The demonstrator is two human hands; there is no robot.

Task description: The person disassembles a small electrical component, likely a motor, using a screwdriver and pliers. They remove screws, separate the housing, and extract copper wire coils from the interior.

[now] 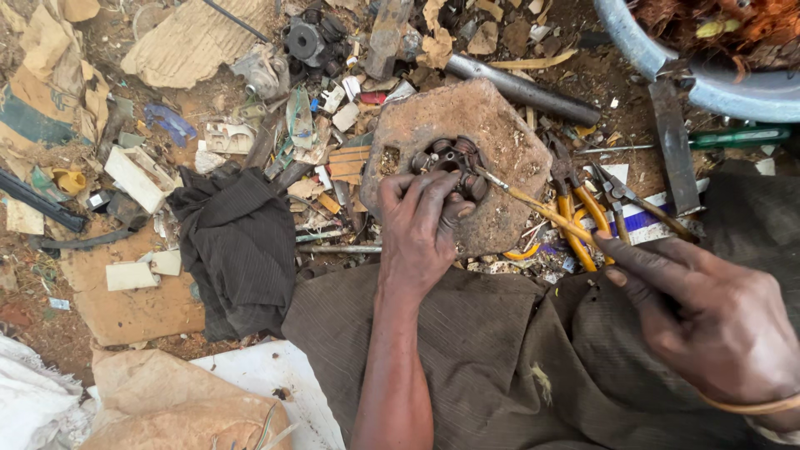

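This is an outdoor scrap yard: bare dirt ground [50, 325], broken metal bits [312, 37], torn cardboard [192, 37] and pliers [575, 208] lie everywhere.

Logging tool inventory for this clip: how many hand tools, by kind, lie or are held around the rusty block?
Screwdrivers: 2, one yellow-handled in the right hand, one green-handled
Pliers: 2, yellow-handled pliers, bare metal pliers
Total: 4
The left hand steadies the round wound part on the block.
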